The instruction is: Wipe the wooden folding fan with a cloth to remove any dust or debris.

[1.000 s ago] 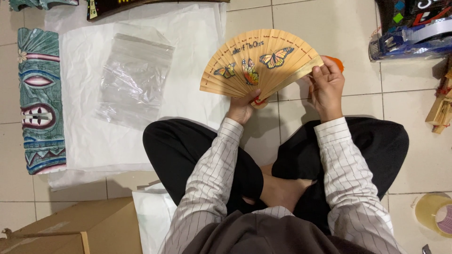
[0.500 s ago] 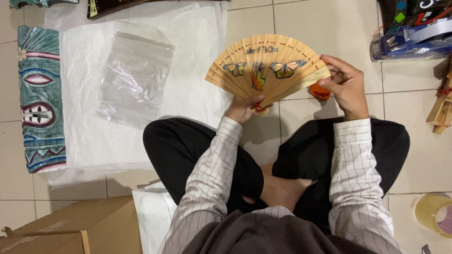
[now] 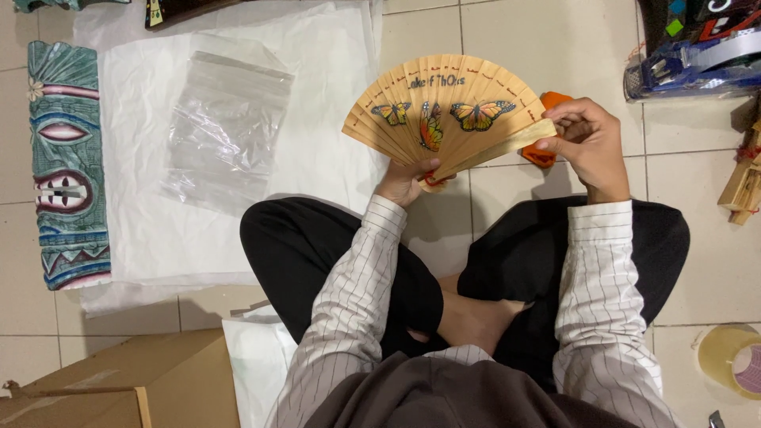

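Wooden fan [image 3: 444,111] spread open, butterflies painted on it, held above the tiled floor [image 3: 507,32] in front of crossed legs. Left hand [image 3: 406,181] grips the pivot end, fingers closed around it. Right hand [image 3: 588,143] pinches the outermost slat at the fan's right edge. Clear plastic bag [image 3: 226,127] lies flat on white paper [image 3: 143,222], left of the fan, well apart.

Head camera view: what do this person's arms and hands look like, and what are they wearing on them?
Both arms are covered by long white shirt sleeves with thin dark pinstripes, ending in buttoned cuffs at the wrists. The left hand and right hand are bare, with no gloves; no rings or watch are visible from this angle.
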